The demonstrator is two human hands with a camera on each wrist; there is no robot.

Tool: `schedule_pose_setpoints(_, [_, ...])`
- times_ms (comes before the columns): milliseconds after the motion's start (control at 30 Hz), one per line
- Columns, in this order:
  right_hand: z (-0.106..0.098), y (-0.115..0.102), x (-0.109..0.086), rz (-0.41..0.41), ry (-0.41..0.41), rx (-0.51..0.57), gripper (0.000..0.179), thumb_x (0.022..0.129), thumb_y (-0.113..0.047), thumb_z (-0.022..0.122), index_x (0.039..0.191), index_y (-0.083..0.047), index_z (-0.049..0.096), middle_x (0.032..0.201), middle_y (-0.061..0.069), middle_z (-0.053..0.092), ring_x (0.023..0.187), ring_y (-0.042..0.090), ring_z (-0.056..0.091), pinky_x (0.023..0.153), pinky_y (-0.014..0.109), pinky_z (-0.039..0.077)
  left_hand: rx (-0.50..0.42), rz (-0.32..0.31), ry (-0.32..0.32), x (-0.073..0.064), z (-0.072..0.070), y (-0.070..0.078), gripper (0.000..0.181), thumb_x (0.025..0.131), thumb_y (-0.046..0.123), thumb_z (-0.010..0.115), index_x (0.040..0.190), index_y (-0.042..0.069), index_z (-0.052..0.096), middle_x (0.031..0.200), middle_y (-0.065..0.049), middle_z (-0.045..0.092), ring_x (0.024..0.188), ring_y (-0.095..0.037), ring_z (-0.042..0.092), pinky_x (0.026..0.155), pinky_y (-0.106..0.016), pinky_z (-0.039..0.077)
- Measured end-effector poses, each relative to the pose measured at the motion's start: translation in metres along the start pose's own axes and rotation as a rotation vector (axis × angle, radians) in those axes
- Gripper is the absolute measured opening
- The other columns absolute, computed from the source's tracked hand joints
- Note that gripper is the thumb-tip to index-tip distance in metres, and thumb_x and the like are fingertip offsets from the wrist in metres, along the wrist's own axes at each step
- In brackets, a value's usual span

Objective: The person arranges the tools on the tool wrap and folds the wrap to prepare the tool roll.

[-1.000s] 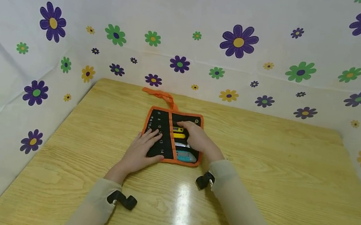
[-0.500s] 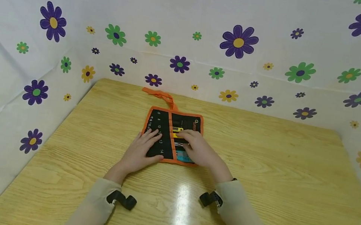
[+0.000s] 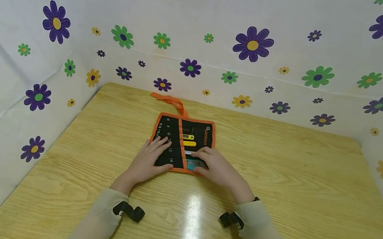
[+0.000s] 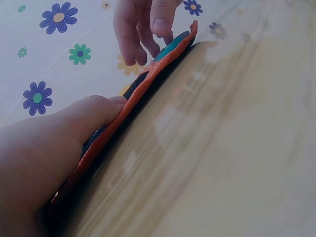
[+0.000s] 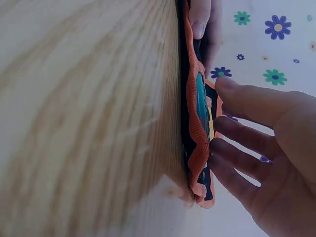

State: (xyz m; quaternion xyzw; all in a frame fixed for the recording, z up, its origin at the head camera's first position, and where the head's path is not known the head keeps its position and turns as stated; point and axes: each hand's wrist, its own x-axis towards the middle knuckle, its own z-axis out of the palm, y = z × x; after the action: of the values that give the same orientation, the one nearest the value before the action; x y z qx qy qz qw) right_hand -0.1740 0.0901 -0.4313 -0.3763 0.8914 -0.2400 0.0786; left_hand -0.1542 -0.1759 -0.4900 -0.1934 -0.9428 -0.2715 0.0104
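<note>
A black fabric tool pouch (image 3: pixel 174 122) with orange edging lies unfolded on the table. My left hand (image 3: pixel 145 166) rests on its left half, fingers spread and thumb along the near edge. Over the near right corner hovers my right hand (image 3: pixel 220 169), thumb and fingers apart and loosely bent. Beneath it a teal tool (image 3: pixel 190 167) sits in a pocket, partly covered. Beside that lie a silvery tool (image 3: pixel 188 153), a plain yellow tool (image 3: pixel 189 144) and a yellow one with a dark window (image 3: pixel 188 137). In the right wrist view the fingertips are close to the tools; contact is unclear.
An orange tie strap (image 3: pixel 172 100) trails from the pouch's far edge. The wooden table (image 3: pixel 295 180) extends to both sides. A white flower-print cloth (image 3: pixel 217 55) hangs behind and at the left.
My right hand has moved toward me across the pouch, from the far pockets past the yellow tools to the teal tool. My left hand has stayed in place.
</note>
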Motion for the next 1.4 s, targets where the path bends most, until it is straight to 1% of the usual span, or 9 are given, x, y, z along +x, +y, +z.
schedule_pose_setpoints(267, [0.004, -0.003, -0.001, -0.01, -0.048, -0.105, 0.05, 0.081, -0.032, 0.077, 0.122, -0.007, 0.064, 0.113, 0.005, 0.055, 0.096, 0.017, 0.053, 0.083, 0.03, 0.05, 0.001, -0.004, 0.001, 0.0, 0.001, -0.001, 0.077, 0.089, 0.056, 0.058, 0.15, 0.017, 0.034, 0.156, -0.002, 0.025, 0.145, -0.023, 0.01, 0.116, -0.048, 0.002])
schedule_pose_setpoints(467, [0.004, -0.007, 0.001, -0.034, -0.044, -0.168, 0.038, 0.084, -0.02, 0.075, 0.117, -0.005, 0.065, 0.109, 0.007, 0.057, 0.095, 0.02, 0.054, 0.082, 0.033, 0.05, -0.02, -0.008, 0.002, 0.0, 0.0, 0.0, 0.076, 0.088, 0.056, 0.059, 0.149, 0.017, 0.036, 0.155, -0.002, 0.026, 0.145, -0.023, 0.011, 0.116, -0.047, 0.002])
schedule_pose_setpoints(600, [0.003, -0.008, 0.0, -0.068, -0.037, -0.189, 0.03, 0.088, -0.016, 0.07, 0.114, -0.002, 0.067, 0.106, 0.009, 0.06, 0.092, 0.022, 0.057, 0.081, 0.036, 0.05, -0.069, -0.017, -0.006, 0.0, -0.003, 0.002, 0.067, 0.091, 0.053, 0.058, 0.145, 0.017, 0.043, 0.154, -0.001, 0.029, 0.144, -0.023, 0.014, 0.116, -0.047, 0.002])
schedule_pose_setpoints(667, [0.002, -0.008, -0.001, -0.066, -0.041, -0.176, 0.027, 0.09, -0.015, 0.067, 0.113, -0.002, 0.067, 0.106, 0.009, 0.061, 0.092, 0.022, 0.058, 0.08, 0.036, 0.051, -0.095, -0.019, -0.006, 0.0, -0.007, 0.004, 0.062, 0.092, 0.052, 0.056, 0.142, 0.017, 0.048, 0.152, -0.002, 0.033, 0.144, -0.023, 0.017, 0.116, -0.048, 0.005])
schedule_pose_setpoints(800, [-0.003, -0.009, -0.003, -0.024, -0.052, -0.11, 0.024, 0.095, -0.013, 0.059, 0.115, -0.002, 0.066, 0.105, 0.009, 0.063, 0.088, 0.019, 0.06, 0.075, 0.033, 0.052, -0.12, -0.06, -0.006, -0.001, -0.016, 0.011, 0.058, 0.092, 0.056, 0.052, 0.138, 0.02, 0.054, 0.146, -0.002, 0.043, 0.14, -0.025, 0.028, 0.112, -0.051, 0.02])
schedule_pose_setpoints(933, [-0.007, -0.01, -0.001, 0.021, -0.043, -0.077, 0.024, 0.098, -0.01, 0.054, 0.117, 0.0, 0.064, 0.105, 0.009, 0.064, 0.09, 0.019, 0.061, 0.077, 0.033, 0.052, -0.086, -0.083, -0.002, -0.002, -0.024, 0.018, 0.051, 0.093, 0.049, 0.057, 0.137, 0.023, 0.055, 0.139, -0.003, 0.052, 0.131, -0.026, 0.043, 0.104, -0.05, 0.036])
schedule_pose_setpoints(1067, [-0.007, -0.008, 0.001, 0.05, -0.007, -0.06, 0.025, 0.099, -0.009, 0.051, 0.119, 0.0, 0.062, 0.107, 0.01, 0.062, 0.093, 0.02, 0.06, 0.079, 0.033, 0.052, -0.009, -0.014, 0.052, 0.004, -0.028, 0.024, 0.039, 0.094, 0.03, 0.063, 0.13, 0.018, 0.061, 0.127, -0.003, 0.06, 0.118, -0.023, 0.055, 0.097, -0.044, 0.044])
schedule_pose_setpoints(1267, [-0.007, -0.005, 0.004, 0.134, 0.048, -0.001, 0.021, 0.1, -0.01, 0.048, 0.117, -0.004, 0.059, 0.102, 0.006, 0.053, 0.082, 0.015, 0.052, 0.071, 0.029, 0.049, 0.084, 0.058, 0.137, 0.015, -0.031, 0.031, 0.026, 0.089, 0.018, 0.07, 0.115, 0.012, 0.068, 0.111, -0.002, 0.066, 0.104, -0.022, 0.06, 0.088, -0.041, 0.049])
schedule_pose_setpoints(1400, [-0.007, -0.004, 0.005, 0.11, 0.1, -0.077, 0.018, 0.097, -0.009, 0.055, 0.113, -0.004, 0.06, 0.099, 0.007, 0.054, 0.08, 0.017, 0.051, 0.071, 0.032, 0.049, 0.126, 0.07, 0.15, 0.02, -0.03, 0.032, 0.02, 0.089, 0.016, 0.07, 0.109, 0.012, 0.07, 0.106, -0.001, 0.066, 0.1, -0.021, 0.06, 0.088, -0.039, 0.049])
